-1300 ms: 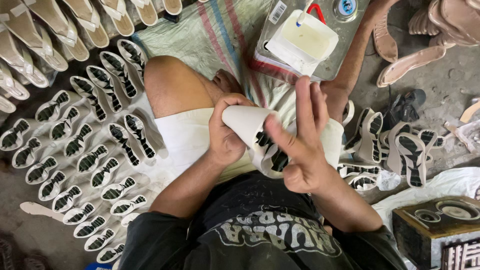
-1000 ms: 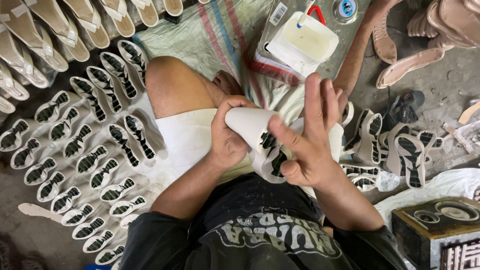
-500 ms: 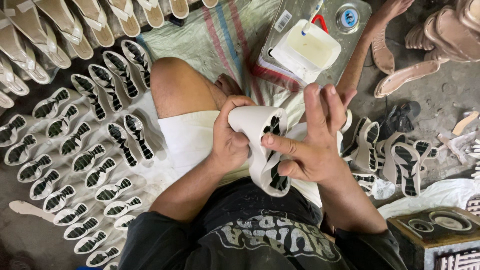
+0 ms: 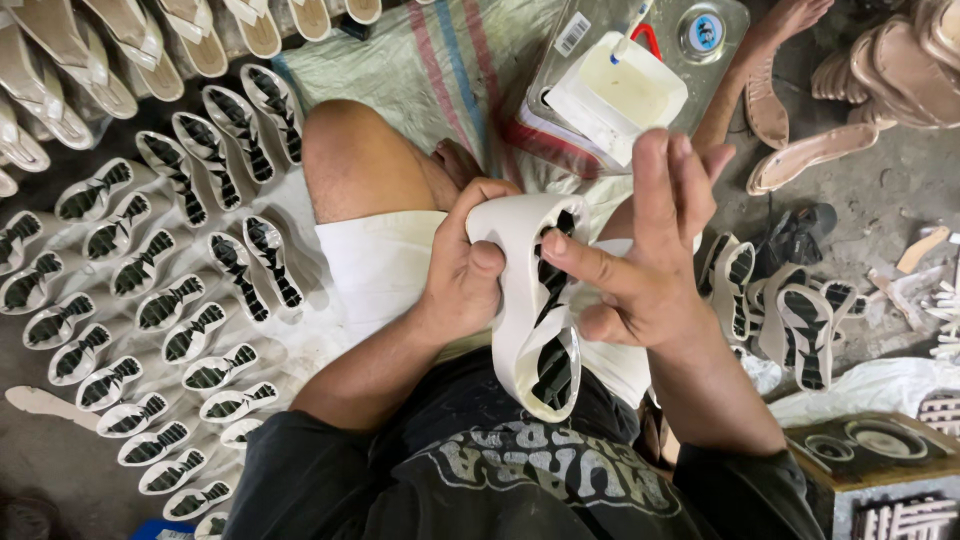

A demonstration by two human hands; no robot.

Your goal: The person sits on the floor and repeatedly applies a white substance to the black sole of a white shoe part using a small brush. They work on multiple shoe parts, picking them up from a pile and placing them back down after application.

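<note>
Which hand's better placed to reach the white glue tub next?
Probably the right hand: it lies open with fingers spread, only a fingertip on the sole, right below the tub. The left hand grips the sole.

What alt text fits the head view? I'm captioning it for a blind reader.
Seen from above, a seated person grips a white shoe sole in the left hand while the right hand presses a finger onto its black tread. Rows of soles lie on the floor alongside, and a white tub sits ahead.

white shoe sole [image 4: 535, 310] | black tread inlay | upright, over lap
</note>
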